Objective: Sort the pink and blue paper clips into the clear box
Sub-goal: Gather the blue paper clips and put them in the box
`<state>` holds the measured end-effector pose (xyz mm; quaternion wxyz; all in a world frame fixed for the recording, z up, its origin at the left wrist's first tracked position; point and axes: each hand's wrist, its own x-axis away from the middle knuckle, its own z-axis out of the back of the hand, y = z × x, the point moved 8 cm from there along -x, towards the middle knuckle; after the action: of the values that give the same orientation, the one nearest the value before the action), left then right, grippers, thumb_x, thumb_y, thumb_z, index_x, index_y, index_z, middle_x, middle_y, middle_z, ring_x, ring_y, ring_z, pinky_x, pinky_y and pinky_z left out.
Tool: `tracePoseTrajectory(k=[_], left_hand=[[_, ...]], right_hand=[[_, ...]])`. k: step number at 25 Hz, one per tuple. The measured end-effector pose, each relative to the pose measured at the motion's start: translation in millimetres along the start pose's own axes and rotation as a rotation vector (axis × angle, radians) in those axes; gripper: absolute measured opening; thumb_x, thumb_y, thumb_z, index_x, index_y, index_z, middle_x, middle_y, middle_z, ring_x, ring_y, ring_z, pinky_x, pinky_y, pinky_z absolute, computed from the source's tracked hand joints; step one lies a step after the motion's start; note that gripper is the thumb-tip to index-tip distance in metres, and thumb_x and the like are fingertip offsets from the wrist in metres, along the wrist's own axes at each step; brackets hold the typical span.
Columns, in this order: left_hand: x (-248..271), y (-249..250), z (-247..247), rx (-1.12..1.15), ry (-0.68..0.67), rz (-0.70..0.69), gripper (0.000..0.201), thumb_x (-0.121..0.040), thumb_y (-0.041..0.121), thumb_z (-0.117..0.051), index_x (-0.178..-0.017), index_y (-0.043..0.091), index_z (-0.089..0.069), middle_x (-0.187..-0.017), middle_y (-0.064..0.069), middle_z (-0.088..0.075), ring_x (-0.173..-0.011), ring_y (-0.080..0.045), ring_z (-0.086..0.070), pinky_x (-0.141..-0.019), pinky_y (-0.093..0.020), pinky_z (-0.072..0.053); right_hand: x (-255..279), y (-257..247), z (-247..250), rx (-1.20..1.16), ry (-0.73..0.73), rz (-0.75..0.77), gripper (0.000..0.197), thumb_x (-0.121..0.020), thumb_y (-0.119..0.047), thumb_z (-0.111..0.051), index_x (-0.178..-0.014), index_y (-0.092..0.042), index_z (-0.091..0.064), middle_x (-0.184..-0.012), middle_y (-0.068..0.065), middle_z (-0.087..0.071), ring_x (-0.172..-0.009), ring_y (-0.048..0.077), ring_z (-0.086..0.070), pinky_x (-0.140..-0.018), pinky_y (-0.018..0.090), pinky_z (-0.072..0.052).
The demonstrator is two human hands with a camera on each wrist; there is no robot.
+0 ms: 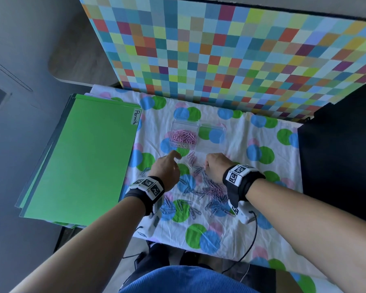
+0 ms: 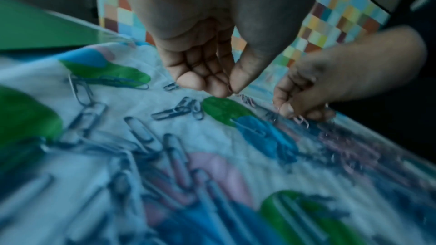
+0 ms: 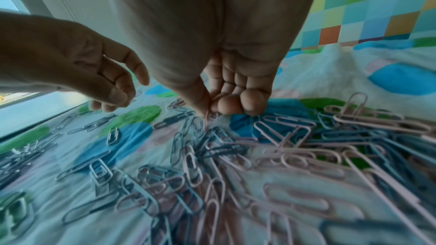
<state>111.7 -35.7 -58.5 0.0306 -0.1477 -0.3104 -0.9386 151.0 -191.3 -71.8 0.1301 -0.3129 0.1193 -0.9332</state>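
Note:
The clear box stands on the spotted cloth beyond both hands. Its left compartment holds pink paper clips; the right compartment looks empty. A mixed pile of pink and blue clips lies between my wrists, with mostly blue clips on the left. My right hand hovers at the pile's far edge, thumb and fingers pinching pink clips that dangle below. My left hand is just left of it, thumb against fingertip on a small clip whose colour I cannot make out.
A stack of green folders labelled "Permits" covers the table's left side. A checkered board rises behind the box. A black surface borders the cloth on the right. A cable hangs off the front edge.

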Motion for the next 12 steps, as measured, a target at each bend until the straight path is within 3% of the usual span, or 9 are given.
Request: tracePoseTrajectory(k=[1,3,7,10,12], left_hand=[[0.4,-2.5,-0.5,0.072,0.018,0.040,0.031,-0.086,0.008,-0.047,-0.112,0.020,-0.057,-0.084,0.001,-0.066,-0.071,-0.017,-0.059,-0.070,-0.029,-0.050],[1.7,-7.5,-2.7,0.321,0.035,0.165,0.029,-0.086,0.004,-0.045,-0.101,0.018,-0.065,-0.074,-0.002,-0.062,-0.061,-0.015,-0.054,-0.062,-0.026,-0.047],[10.4,-9.8,-24.0,1.229,0.051,0.517,0.020,-0.087,0.001,-0.041,-0.074,0.007,-0.055,-0.066,-0.007,-0.052,-0.054,-0.019,-0.051,-0.050,-0.025,-0.043],[12.5,5.6,-41.4,1.493,-0.047,0.596,0.027,-0.091,0.013,-0.036,-0.070,0.008,-0.052,-0.063,-0.007,-0.054,-0.050,-0.018,-0.052,-0.046,-0.023,-0.043],[14.4,14.9,-46.7,1.574,-0.088,0.575,0.027,-0.094,0.015,-0.033,-0.081,0.004,-0.055,-0.068,-0.010,-0.055,-0.056,-0.019,-0.054,-0.046,-0.022,-0.045]], right_hand=[[1.8,2.5,-0.1,-0.013,-0.003,-0.021,0.011,-0.088,-0.009,-0.054,-0.091,-0.002,-0.063,-0.096,0.015,-0.066,-0.084,0.028,-0.064,-0.070,0.031,-0.054],[6.0,5.5,5.4,-0.074,0.017,-0.047,0.012,-0.089,-0.010,-0.050,-0.086,-0.004,-0.060,-0.096,0.013,-0.066,-0.084,0.026,-0.063,-0.069,0.029,-0.051],[23.2,-21.1,26.1,-0.228,0.062,0.060,0.012,-0.094,-0.016,-0.047,-0.092,-0.009,-0.057,-0.096,0.009,-0.063,-0.082,0.021,-0.058,-0.071,0.027,-0.046],[37.5,-59.6,31.3,-0.284,0.070,0.188,0.012,-0.092,-0.016,-0.051,-0.091,-0.008,-0.059,-0.089,0.009,-0.064,-0.076,0.022,-0.060,-0.068,0.031,-0.050],[41.3,-76.1,26.8,-0.259,0.086,0.230,0.009,-0.088,-0.015,-0.054,-0.089,-0.009,-0.061,-0.089,0.011,-0.065,-0.080,0.026,-0.061,-0.071,0.035,-0.051]])
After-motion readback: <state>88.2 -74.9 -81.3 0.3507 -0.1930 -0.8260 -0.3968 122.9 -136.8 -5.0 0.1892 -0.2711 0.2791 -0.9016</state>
